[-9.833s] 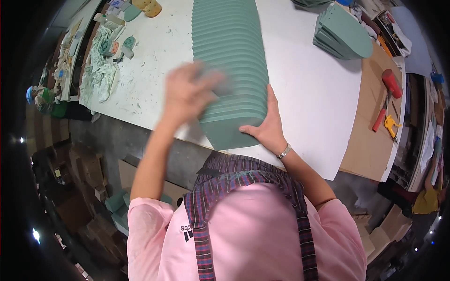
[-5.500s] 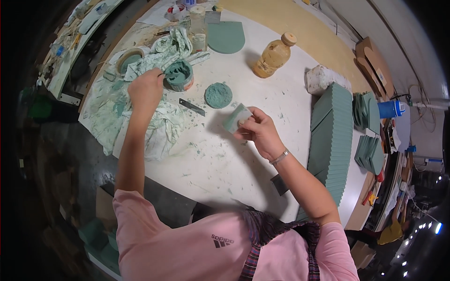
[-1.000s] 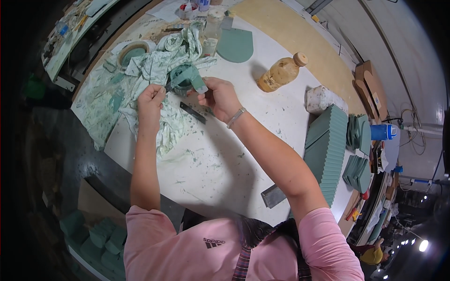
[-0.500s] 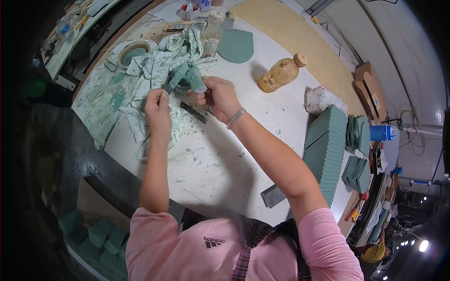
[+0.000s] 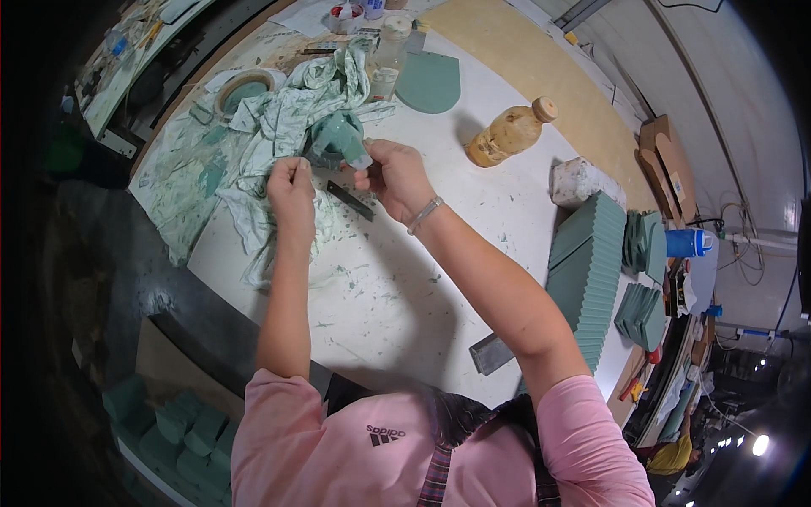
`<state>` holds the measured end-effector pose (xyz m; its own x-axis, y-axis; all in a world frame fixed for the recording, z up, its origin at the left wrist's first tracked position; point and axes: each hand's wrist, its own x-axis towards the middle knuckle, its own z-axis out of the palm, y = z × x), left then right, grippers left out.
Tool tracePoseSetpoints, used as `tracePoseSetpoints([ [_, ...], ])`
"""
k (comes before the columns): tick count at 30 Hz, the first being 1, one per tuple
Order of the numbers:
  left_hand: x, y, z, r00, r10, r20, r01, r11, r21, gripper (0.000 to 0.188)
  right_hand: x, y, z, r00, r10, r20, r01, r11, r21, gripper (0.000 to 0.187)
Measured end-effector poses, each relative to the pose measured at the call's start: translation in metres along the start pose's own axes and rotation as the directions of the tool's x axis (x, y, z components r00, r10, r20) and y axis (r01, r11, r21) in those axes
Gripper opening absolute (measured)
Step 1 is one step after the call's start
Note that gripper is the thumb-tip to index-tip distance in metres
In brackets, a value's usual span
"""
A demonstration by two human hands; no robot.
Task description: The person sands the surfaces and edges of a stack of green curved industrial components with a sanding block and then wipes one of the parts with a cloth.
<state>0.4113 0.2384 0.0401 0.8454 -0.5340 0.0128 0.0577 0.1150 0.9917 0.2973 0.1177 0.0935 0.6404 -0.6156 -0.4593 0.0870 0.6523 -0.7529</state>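
My right hand (image 5: 399,177) is closed, thumb and fingers pinching a green-smeared flat piece (image 5: 355,154) with a pale end. It tilts over the rim of a round tub (image 5: 324,157) of thick green paste. To the left of the tub, my left hand (image 5: 291,184) is closed, fingertips pressed together; whatever may be between them is too small to make out. Behind and beside that hand lies a crumpled, green-stained cloth (image 5: 291,106). Just below the tub, a dark flat bar (image 5: 349,200) rests on the white table (image 5: 380,291).
A stained bottle (image 5: 507,135) stands right of centre, and a clear bottle (image 5: 389,59) beside a green rounded panel (image 5: 429,83) at the back. On the right are ridged green pieces (image 5: 579,270) and a white block (image 5: 583,180). A dark block (image 5: 492,353) lies near the front edge.
My left hand has shifted slightly right and down. A green strip that stood up between the tub and that hand no longer shows there. The right hand has stayed nearly still.
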Motion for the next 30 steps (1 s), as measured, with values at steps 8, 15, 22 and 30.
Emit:
tracePoseSetpoints([
  [8, -0.005, -0.001, 0.006, 0.998, -0.047, 0.042, 0.049, 0.996, -0.068, 0.013, 0.001, -0.004, -0.008, 1.0, 0.007, -0.01, -0.008, 1.0, -0.014, 0.02],
  [15, 0.001, 0.0, 0.001, 0.82, 0.572, 0.036, -0.53, 0.733, 0.425, 0.008, -0.007, -0.006, 0.002, 0.999, 0.029, -0.026, -0.03, 0.999, -0.015, 0.021],
  [22, -0.029, 0.014, -0.01, 0.607, 0.733, 0.307, -0.749, 0.4, 0.528, 0.009, -0.004, -0.006, -0.001, 0.996, 0.029, -0.087, -0.025, 0.999, 0.047, 0.019],
  [30, -0.039, 0.022, -0.005, 0.976, 0.216, 0.015, -0.216, 0.976, 0.011, 0.007, -0.002, -0.008, -0.009, 0.999, 0.017, -0.05, -0.016, 0.999, 0.029, 0.02],
])
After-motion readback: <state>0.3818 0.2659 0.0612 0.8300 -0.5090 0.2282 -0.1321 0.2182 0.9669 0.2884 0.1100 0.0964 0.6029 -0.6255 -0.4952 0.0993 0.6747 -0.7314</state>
